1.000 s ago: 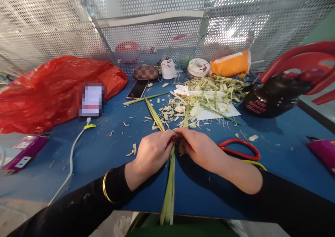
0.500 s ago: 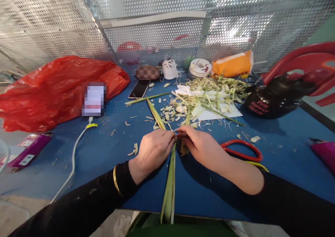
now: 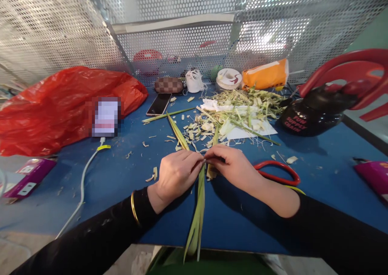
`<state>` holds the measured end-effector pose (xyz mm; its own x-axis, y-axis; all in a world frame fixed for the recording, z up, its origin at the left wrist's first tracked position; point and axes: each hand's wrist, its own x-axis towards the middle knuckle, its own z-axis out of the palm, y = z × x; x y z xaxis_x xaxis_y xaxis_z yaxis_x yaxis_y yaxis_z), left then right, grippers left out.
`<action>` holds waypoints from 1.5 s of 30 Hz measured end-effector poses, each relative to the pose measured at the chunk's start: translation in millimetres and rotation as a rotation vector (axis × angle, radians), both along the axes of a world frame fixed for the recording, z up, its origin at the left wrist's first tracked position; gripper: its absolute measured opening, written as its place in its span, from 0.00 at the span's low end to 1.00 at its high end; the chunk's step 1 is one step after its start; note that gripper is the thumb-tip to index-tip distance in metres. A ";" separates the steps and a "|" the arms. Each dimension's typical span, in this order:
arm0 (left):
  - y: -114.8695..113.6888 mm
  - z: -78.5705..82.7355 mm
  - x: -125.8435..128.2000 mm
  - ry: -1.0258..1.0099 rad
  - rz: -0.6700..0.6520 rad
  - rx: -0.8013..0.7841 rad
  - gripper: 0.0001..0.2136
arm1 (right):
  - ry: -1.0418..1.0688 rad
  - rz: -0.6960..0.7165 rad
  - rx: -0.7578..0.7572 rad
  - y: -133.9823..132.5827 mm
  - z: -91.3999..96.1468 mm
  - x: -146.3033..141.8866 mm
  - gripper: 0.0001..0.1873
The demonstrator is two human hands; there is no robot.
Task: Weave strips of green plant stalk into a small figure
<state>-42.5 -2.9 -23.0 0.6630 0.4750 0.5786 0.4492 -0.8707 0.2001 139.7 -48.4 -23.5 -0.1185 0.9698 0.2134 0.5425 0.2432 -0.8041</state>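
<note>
My left hand (image 3: 178, 172) is closed round the middle of a bundle of long green leaves (image 3: 197, 218). Its loose ends fan down over the table's front edge, and a yellow-green part (image 3: 178, 133) sticks out beyond the fingers. Right against it, my right hand (image 3: 235, 163) pinches with thumb and forefinger at the same spot; what lies between those fingertips is too small to make out. A pale thin strand (image 3: 198, 150) shows just beyond the hands. Red-handled scissors (image 3: 277, 172) lie by my right forearm, partly hidden under it.
Dried leaf scraps (image 3: 254, 101) are heaped at the back of the blue table (image 3: 248, 226), near a black kettle-like pot (image 3: 312, 117). White string (image 3: 194, 81), a tape roll (image 3: 228, 81), a dark phone (image 3: 159, 104) and a red plastic bag (image 3: 60, 105) stand around. A charging cable (image 3: 83, 182) crosses the left side.
Both hands stay together at the bundle while my fingertips shift slightly, the right ones closing tighter against the left. The leaf ends spread a little. The whole view has shifted slightly.
</note>
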 end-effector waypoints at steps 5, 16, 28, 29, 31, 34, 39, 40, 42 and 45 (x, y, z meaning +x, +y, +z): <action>0.3 0.7 -0.5 -0.011 0.004 -0.013 0.05 | 0.039 -0.065 -0.114 -0.7 -0.2 -0.7 0.05; -1.5 1.1 -1.0 -0.031 0.004 -0.042 0.05 | 0.023 0.009 0.015 0.4 -3.2 1.2 0.06; -1.1 2.0 -6.8 0.043 0.056 -0.228 0.05 | 0.039 -0.140 0.127 -1.3 0.8 4.4 0.07; -1.4 3.1 -7.0 0.059 0.070 -0.243 0.05 | 0.032 -0.152 0.140 -1.4 1.8 5.1 0.07; -1.6 5.6 -7.3 0.102 0.094 -0.270 0.05 | 0.017 -0.170 0.148 -1.9 3.9 6.0 0.08; -1.1 8.9 -8.0 0.164 0.128 -0.314 0.06 | 0.011 -0.169 0.123 -3.2 6.7 4.6 0.09; 0.1 12.1 -7.0 0.189 0.185 -0.374 0.06 | 0.266 -0.027 -0.121 -6.5 9.8 -2.0 0.11; 0.2 12.3 -6.4 0.185 0.195 -0.381 0.06 | 0.353 0.023 -0.198 -7.2 10.6 -3.1 0.10; 0.7 12.3 -5.4 0.175 0.222 -0.410 0.07 | 0.469 0.119 -0.308 -8.4 12.5 -4.5 0.09; 3.6 11.6 -4.9 0.121 0.234 -0.533 0.06 | 0.393 0.161 -0.303 -9.0 14.6 -4.5 0.08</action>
<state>-47.4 0.7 -11.4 0.5519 0.8208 0.1475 0.6640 -0.5395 0.5177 135.2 -57.3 -8.9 -0.2383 0.9711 -0.0153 0.1601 0.0238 -0.9868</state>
